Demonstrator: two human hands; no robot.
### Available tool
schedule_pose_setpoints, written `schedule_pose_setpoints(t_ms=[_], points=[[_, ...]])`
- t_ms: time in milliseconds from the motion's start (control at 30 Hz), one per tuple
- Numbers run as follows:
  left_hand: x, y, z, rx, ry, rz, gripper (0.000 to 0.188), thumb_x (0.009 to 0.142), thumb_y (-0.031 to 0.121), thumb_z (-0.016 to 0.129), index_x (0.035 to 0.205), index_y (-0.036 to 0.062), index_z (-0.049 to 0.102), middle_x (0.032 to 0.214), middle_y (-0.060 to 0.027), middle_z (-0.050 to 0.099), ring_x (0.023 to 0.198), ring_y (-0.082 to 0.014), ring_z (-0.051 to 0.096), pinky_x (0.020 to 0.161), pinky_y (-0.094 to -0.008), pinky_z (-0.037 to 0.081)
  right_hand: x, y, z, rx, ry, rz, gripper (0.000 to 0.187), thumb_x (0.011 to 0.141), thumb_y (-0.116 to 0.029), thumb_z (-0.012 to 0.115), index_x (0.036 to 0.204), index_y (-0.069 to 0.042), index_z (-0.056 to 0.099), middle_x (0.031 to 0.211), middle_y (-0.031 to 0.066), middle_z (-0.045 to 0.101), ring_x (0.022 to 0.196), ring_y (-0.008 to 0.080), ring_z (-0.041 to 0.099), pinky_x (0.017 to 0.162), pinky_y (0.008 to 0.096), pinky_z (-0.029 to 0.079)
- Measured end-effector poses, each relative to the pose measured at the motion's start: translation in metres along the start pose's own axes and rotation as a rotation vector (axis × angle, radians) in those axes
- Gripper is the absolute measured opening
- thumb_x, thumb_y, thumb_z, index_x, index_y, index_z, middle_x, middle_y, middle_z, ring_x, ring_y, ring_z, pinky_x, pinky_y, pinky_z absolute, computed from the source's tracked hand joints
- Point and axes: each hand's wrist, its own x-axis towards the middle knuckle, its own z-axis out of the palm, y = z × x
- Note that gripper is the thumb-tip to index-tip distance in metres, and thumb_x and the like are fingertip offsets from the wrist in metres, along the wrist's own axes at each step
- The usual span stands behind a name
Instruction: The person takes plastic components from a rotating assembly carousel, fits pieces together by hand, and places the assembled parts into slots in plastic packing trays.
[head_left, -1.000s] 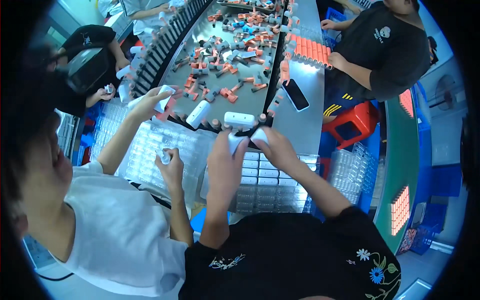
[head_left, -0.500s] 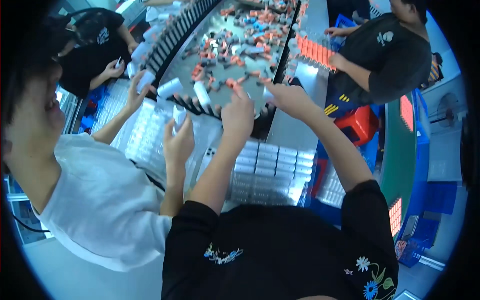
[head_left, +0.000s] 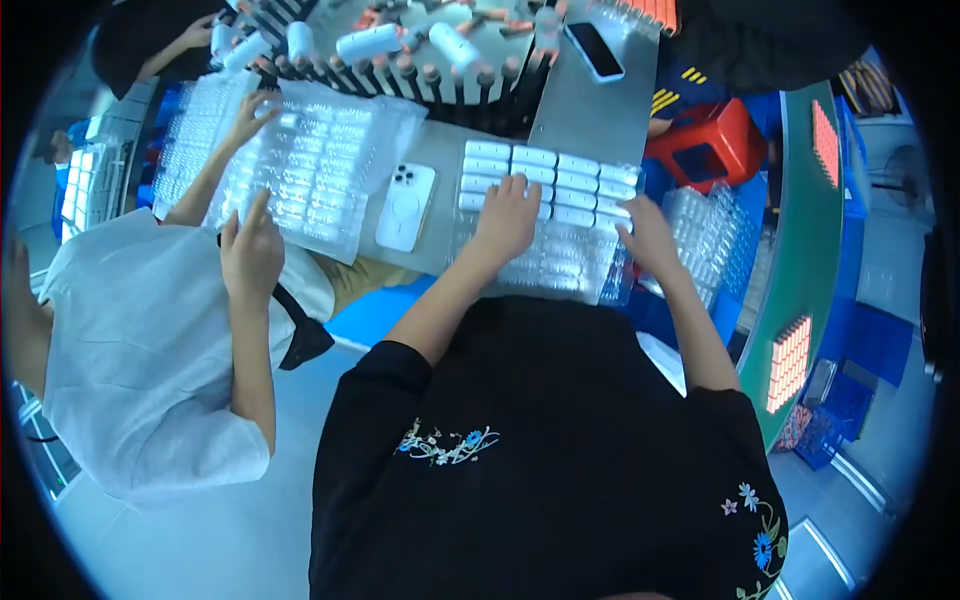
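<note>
A clear plastic tray [head_left: 560, 262] lies on the bench before me, its far rows filled with white casings [head_left: 578, 166]. My left hand [head_left: 508, 218] rests on the casings near the tray's middle, fingers slightly apart and touching their tops; it lifts nothing. At the tray's right edge, my right hand [head_left: 652, 238] has its thumb and fingers closed about the rim beside the last casings. The near rows of the tray hold no casings.
A white phone [head_left: 405, 208] lies left of the tray, a black one [head_left: 594, 52] beyond it. The conveyor [head_left: 440, 95] carries white casings. A co-worker in white [head_left: 160, 350] handles trays [head_left: 310, 170] at left. A red stool [head_left: 708, 145] stands at right.
Both my hands have come back from the conveyor to the tray. My view has tilted down. The co-worker at left no longer holds white casings, and that person's hands are over a tray.
</note>
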Motion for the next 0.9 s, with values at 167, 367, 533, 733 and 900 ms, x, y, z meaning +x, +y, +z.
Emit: schedule_pose_setpoints(t_ms=[167,367,533,733,900], points=[[0.011,0.006,0.008,0.066,-0.051,0.039,0.033,0.086,0.009,0.063,0.119,0.0089,0.063,0.113,-0.0164,0.061,0.11,-0.033,0.061,0.091,-0.0475,0.049,-0.016,0.015,0.021,-0.392,0.027,-0.19,0.046,0.081,-0.004,0.065,0.127,0.001,0.063,0.123,0.0158,0.063,0.113,0.0321,0.061,0.092,0.042,0.051],[0.026,0.023,0.012,0.276,-0.046,0.142,0.018,0.087,0.017,0.063,0.098,0.0057,0.072,0.11,-0.0117,0.062,0.109,-0.0289,0.058,0.088,-0.043,0.047,0.009,-0.003,0.016,-0.427,-0.023,-0.185,0.029,0.08,-0.01,0.068,0.108,-0.005,0.063,0.105,0.012,0.059,0.107,0.029,0.061,0.089,0.0399,0.051],[0.032,0.009,0.017,0.239,-0.012,0.201,0.023,0.078,0.016,0.073,0.098,0.0039,0.071,0.108,-0.0121,0.061,0.111,-0.0299,0.057,0.091,-0.0441,0.048,0.018,0.006,-0.003,-0.284,-0.191,-0.196,0.064,0.064,-0.021,0.088,0.117,-0.002,0.058,0.113,0.0159,0.059,0.113,0.036,0.06,0.092,0.0468,0.052],[0.043,-0.021,-0.028,-0.331,-0.391,0.017,0.073,0.063,0.026,0.088,0.121,-0.0002,0.052,0.111,-0.022,0.067,0.111,-0.0394,0.066,0.097,-0.048,0.054,0.042,-0.007,-0.054,-0.024,-0.244,-0.1,0.068,0.07,-0.025,0.085,0.124,-0.001,0.053,0.112,0.0259,0.068,0.101,0.0447,0.068,0.088,0.0524,0.055],[0.063,-0.006,-0.119,-0.94,0.019,-0.254,0.074,0.086,0.026,0.07,0.143,-0.0087,0.038,0.128,-0.0357,0.06,0.121,-0.049,0.061,0.101,-0.0505,0.05,0.119,-0.028,-0.146,-0.139,0.024,-0.212,0.079,0.078,-0.016,0.077,0.151,-0.013,0.047,0.132,0.0211,0.062,0.123,0.0386,0.06,0.104,0.0472,0.05]])
